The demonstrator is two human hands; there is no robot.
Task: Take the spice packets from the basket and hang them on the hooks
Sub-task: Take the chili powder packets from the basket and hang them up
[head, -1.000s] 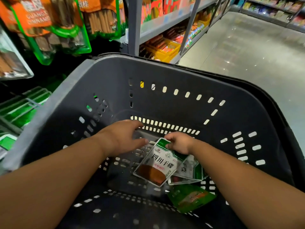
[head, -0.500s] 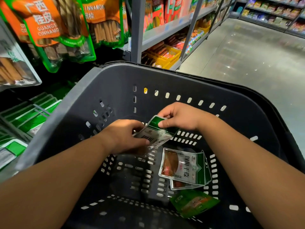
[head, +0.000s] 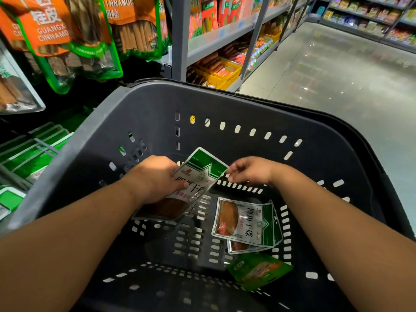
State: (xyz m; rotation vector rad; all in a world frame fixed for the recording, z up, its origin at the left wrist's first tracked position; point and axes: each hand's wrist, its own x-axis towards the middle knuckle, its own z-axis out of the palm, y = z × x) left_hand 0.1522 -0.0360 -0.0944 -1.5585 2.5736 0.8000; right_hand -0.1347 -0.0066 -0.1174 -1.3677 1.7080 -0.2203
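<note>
Inside the dark grey basket [head: 74, 140], my left hand [head: 153, 179] grips a white and green spice packet [head: 200, 174] by its left side, lifted off the basket floor and tilted. My right hand [head: 252, 171] hovers by the packet's upper right corner with loosely curled fingers, its fingertips at the corner without gripping it. Two similar packets [head: 245, 221] lie stacked on the basket floor at the right. Nearer to me lies a green packet [head: 258, 270].
Cinnamon bags [head: 56, 34] hang on the display at the upper left. Lower on the left, green packets hang on wire hooks [head: 33, 149]. Grey shelving [head: 216, 39] with goods stands behind the basket, and the aisle floor [head: 337, 86] opens to the right.
The right hand picked one packet off the pile and lifted it. The left hand took hold of it, and the right hand's pinch on its top has loosened.
</note>
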